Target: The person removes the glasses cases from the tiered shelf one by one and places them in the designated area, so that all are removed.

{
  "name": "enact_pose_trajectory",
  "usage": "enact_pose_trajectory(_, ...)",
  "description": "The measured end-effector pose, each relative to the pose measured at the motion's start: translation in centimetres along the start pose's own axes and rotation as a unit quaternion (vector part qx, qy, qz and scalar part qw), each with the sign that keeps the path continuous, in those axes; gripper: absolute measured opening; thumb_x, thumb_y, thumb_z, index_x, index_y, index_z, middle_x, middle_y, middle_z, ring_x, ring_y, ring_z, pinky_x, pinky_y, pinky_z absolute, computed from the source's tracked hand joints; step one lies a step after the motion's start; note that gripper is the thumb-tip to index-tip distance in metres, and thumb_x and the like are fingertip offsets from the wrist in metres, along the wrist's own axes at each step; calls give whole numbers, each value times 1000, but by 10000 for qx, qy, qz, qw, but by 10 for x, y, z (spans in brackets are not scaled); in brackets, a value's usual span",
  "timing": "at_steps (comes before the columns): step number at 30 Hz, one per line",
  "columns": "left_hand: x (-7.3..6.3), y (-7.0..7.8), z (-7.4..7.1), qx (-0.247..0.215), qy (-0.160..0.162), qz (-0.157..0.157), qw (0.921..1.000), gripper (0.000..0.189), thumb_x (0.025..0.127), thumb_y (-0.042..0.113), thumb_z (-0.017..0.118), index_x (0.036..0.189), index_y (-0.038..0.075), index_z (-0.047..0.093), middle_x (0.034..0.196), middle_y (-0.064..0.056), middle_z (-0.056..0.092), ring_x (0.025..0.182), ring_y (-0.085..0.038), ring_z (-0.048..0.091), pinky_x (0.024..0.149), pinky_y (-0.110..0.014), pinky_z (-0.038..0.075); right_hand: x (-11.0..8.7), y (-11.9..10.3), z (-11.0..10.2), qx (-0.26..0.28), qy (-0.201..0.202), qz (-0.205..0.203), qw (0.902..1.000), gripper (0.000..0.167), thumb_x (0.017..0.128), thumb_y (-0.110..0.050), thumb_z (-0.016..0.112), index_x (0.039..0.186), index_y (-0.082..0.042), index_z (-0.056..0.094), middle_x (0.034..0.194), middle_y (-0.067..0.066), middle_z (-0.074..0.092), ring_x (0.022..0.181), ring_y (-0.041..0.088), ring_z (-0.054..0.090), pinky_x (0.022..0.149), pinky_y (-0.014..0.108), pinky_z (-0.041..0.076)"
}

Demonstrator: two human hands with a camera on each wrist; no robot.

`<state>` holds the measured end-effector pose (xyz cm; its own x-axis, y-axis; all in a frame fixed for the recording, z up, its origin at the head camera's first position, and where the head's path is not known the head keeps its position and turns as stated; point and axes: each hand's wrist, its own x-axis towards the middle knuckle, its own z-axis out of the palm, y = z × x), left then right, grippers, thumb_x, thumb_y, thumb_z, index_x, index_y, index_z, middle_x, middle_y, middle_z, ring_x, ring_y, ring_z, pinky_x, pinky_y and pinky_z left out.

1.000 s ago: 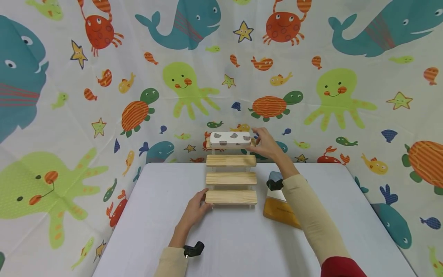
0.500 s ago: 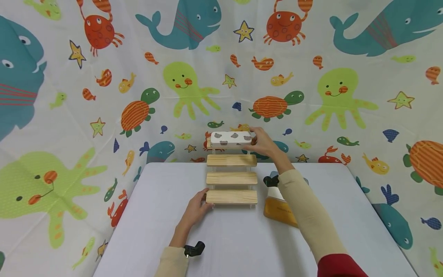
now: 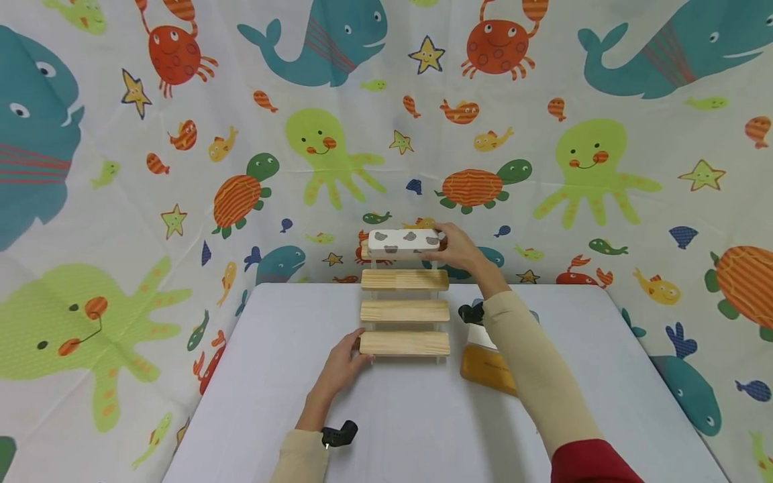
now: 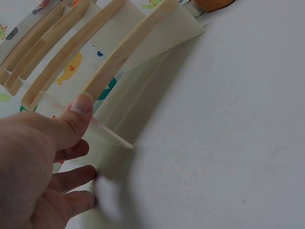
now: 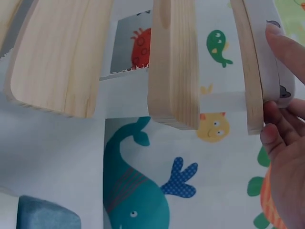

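Observation:
A white case with grey spots (image 3: 403,241), long with rounded corners, lies on the top step of a wooden stepped rack (image 3: 404,310). My right hand (image 3: 461,248) holds its right end. In the right wrist view, a finger lies against the spotted case (image 5: 271,57), and the thumb is near the top board's end. My left hand (image 3: 339,367) grips the left end of the lowest step. The left wrist view shows the thumb (image 4: 82,105) pressing on that board's end, with the other fingers below it.
To the right of the rack lie a brown case (image 3: 488,370), a white case (image 3: 481,335) and a blue item, partly hidden by my right forearm. A cloth printed with sea animals (image 3: 338,154) hangs behind the white table (image 3: 272,349).
My right hand has drawn slightly left against the case's end, its forearm shifting left too. The left hand and the rack stay in place.

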<state>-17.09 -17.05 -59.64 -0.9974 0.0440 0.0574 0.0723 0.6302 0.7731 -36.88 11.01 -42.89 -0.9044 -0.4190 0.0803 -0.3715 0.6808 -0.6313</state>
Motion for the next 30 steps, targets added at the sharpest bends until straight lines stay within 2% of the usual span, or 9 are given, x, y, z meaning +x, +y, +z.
enact_pose_trajectory(5, 0, -1, -1, 19, 26, 78, 10000, 69, 89, 24, 75, 147, 1, 45, 129, -18, 65, 120, -34, 63, 106, -54, 49, 1, 2, 1, 74, 17, -12, 10000, 92, 84, -39, 80, 155, -3, 34, 139, 19, 51, 105, 30, 59, 88, 43, 56)
enact_pose_trajectory(12, 0, 0, -1, -67, 24, 27, 10000, 69, 90, 25, 75, 148, 1, 44, 131, -20, 64, 122, -35, 62, 109, -54, 47, 4, 0, 2, 28, -8, -44, 10000, 94, 83, -39, 82, 154, 0, 34, 144, 22, 47, 112, 34, 58, 97, 47, 55)
enact_pose_trajectory(19, -1, -1, -1, -84, 16, 31, 10000, 69, 90, 26, 75, 147, 2, 45, 133, -20, 63, 124, -36, 61, 109, -56, 46, 6, 0, 4, 75, -82, 62, 9999, 97, 82, -40, 83, 155, 0, 32, 145, 21, 46, 114, 33, 56, 100, 48, 53)
enact_pose_trajectory(24, -1, -1, 0, -127, 15, 92, 9999, 68, 90, 25, 75, 147, 1, 45, 129, -20, 65, 122, -36, 62, 107, -56, 47, 8, 0, 4, -66, -126, 95, 9999, 98, 82, -41, 83, 155, 0, 31, 149, 22, 43, 121, 34, 53, 106, 51, 49)
enact_pose_trajectory(30, 0, -1, 1, -92, 21, 112, 9999, 69, 90, 25, 75, 147, 1, 45, 127, -19, 67, 121, -35, 63, 107, -55, 48, 7, 0, 4, -135, -117, -10, 9998, 98, 83, -40, 82, 155, 3, 30, 151, 24, 41, 125, 36, 52, 108, 53, 48)
